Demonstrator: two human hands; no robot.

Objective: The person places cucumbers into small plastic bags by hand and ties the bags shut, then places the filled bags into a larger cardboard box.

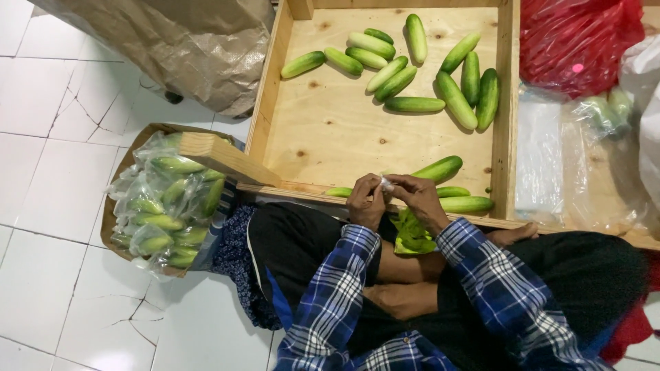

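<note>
Item: clear plastic bag of cucumbers (pixel 412 233), hung below both hands over the lap. Its twisted neck (pixel 387 184) is pinched between the fingertips of the left hand (pixel 364 201) and right hand (pixel 418 198), both clamped together on it. Behind: wooden tray (pixel 330 130) with loose cucumbers (pixel 412 104). At left: bagged cucumbers (pixel 165 206) stacked.

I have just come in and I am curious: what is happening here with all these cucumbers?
A person sits on the tiled floor. The left hand and right hand together pinch the top of a clear bag of cucumbers resting on the lap. Loose cucumbers lie in the wooden tray in front. Filled bags are piled in a box at the person's left.
</note>
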